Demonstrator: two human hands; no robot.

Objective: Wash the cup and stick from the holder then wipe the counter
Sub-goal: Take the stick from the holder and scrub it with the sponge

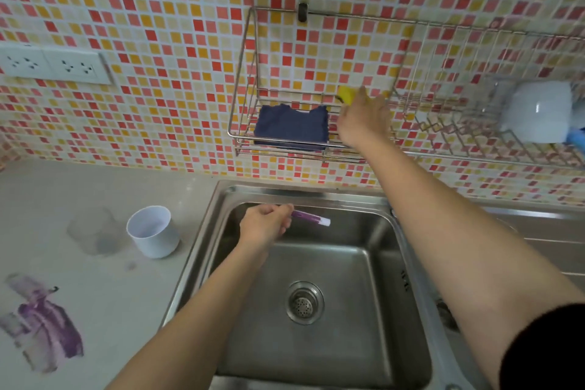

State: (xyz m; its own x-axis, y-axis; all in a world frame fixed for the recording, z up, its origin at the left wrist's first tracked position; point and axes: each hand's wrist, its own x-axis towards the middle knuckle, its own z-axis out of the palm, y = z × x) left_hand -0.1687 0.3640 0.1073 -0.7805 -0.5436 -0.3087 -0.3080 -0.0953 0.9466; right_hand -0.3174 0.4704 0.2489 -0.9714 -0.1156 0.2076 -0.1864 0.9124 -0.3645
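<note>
My left hand [264, 224] grips a purple-stained stick [311, 218] over the back of the steel sink [202, 250]. A white cup [153, 231] with purple residue stands upright on the counter left of the sink. My right hand [364, 119] reaches up into the wire wall holder [245, 79] and holds a yellow sponge [346, 94]. A folded dark blue cloth [291, 127] lies in the same holder, left of that hand. Purple smears [47, 326] mark the counter at the lower left.
A wire dish rack [459, 123] on the tiled wall to the right holds an upturned white mug [538, 111]. Wall sockets [50, 65] sit at upper left. The sink drain [304, 302] is in the basin's middle. A faint grey stain [95, 231] lies beside the cup.
</note>
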